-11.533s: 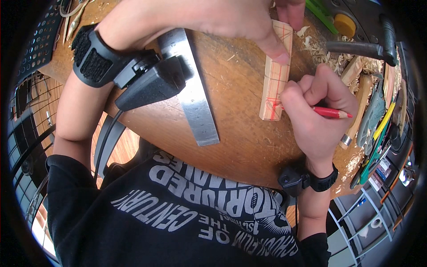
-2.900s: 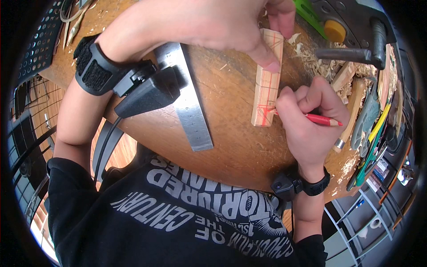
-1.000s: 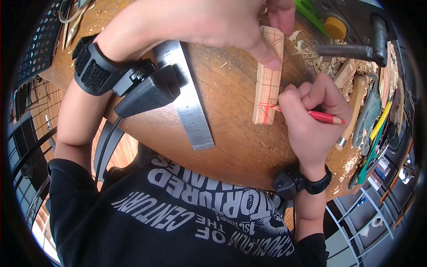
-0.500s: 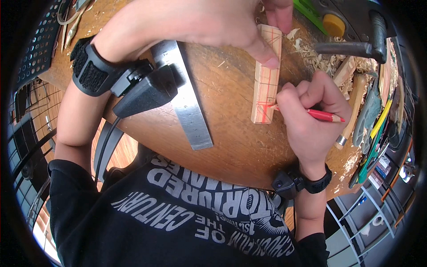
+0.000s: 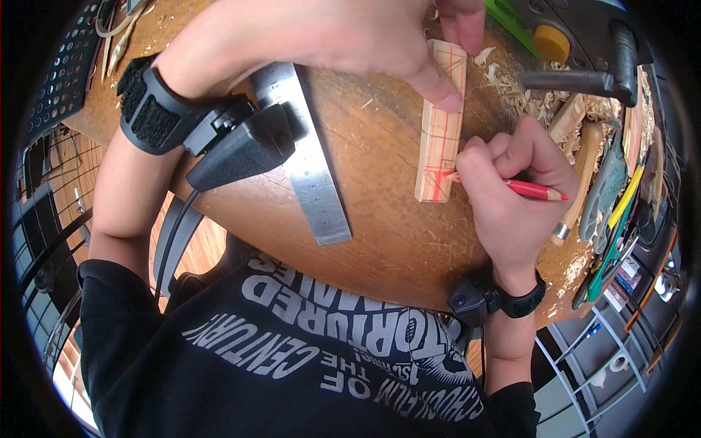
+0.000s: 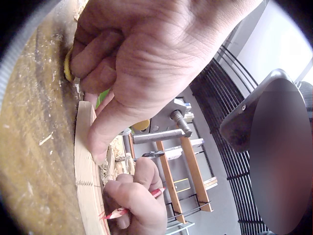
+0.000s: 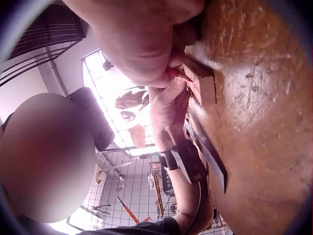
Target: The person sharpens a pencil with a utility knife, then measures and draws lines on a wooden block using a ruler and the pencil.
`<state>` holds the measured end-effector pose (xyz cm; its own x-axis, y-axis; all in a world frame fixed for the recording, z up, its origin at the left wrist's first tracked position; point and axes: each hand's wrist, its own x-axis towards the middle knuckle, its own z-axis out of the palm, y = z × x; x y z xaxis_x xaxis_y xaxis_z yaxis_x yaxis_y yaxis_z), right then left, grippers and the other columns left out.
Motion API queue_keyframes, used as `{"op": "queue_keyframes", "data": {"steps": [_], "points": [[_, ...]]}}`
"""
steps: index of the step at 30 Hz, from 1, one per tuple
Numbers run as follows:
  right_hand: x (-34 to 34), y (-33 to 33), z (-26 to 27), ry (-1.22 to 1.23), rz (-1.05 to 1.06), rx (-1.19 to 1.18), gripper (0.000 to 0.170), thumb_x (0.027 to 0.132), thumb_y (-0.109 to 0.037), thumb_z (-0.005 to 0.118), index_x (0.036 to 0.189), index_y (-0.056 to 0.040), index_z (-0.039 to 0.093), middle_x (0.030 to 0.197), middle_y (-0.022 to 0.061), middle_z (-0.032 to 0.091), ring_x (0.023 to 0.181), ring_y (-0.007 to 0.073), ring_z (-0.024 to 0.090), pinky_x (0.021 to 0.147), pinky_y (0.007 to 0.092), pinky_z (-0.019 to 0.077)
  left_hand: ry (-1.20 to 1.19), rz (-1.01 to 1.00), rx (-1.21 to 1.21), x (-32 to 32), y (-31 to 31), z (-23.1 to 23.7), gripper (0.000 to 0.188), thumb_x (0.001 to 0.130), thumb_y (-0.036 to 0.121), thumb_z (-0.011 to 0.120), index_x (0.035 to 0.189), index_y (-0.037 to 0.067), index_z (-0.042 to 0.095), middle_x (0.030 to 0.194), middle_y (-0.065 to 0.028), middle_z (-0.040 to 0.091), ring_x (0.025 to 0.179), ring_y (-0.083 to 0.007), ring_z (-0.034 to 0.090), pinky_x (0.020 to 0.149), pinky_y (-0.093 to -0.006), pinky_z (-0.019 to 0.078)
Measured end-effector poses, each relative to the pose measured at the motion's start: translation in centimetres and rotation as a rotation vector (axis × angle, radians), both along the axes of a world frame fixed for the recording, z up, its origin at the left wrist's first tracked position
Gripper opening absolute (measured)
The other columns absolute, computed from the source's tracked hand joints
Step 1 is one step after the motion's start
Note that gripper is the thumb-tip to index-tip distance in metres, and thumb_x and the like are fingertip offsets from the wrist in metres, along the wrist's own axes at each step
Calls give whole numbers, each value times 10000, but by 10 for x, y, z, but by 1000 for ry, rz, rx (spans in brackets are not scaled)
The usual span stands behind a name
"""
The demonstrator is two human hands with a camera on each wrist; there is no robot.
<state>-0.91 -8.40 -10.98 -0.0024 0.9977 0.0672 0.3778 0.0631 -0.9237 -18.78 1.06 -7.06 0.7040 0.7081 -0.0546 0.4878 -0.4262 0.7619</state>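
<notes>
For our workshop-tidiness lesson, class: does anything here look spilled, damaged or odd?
Wood shavings lie scattered around the metal bar, looking like unswept mess. The red pencil in the right hand is pointed at both ends, unlike most. Nothing looks plainly damaged.

Counted on and about the brown wooden bench (image 5: 387, 219): one pale wooden block with red lines (image 5: 442, 139); one red pencil (image 5: 533, 190); one flat steel ruler (image 5: 318, 197); one round yellow piece (image 5: 551, 44), far right; one black perforated panel (image 5: 62, 73), far left. Bare hands (image 5: 387, 36) (image 5: 518, 190): two. Black wrist-mounted cameras (image 5: 244, 146) (image 5: 473, 301): two. Overlapping tools (image 5: 604, 193) at right: several, exact number undetermined.
</notes>
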Motion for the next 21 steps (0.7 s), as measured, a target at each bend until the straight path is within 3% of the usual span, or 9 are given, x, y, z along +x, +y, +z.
{"op": "queue_keyframes", "data": {"steps": [9, 21], "points": [[2, 0, 1, -49, 51, -3, 384, 743, 135, 574, 613, -95, 296, 543, -66, 350, 523, -1, 303, 497, 180, 267, -29, 16, 25, 1, 0, -2, 431, 701, 165, 841, 1036, 8, 619, 961, -72, 637, 770, -146, 589, 664, -268, 498], [0, 0, -1, -12, 8, -4, 406, 758, 130, 584, 615, -104, 284, 546, -71, 341, 524, -2, 289, 480, 194, 225, -21, 3, 10, 1, 0, -2, 424, 702, 154, 839, 1033, 4, 621, 941, -68, 639, 756, -133, 588, 651, -259, 494]]}}
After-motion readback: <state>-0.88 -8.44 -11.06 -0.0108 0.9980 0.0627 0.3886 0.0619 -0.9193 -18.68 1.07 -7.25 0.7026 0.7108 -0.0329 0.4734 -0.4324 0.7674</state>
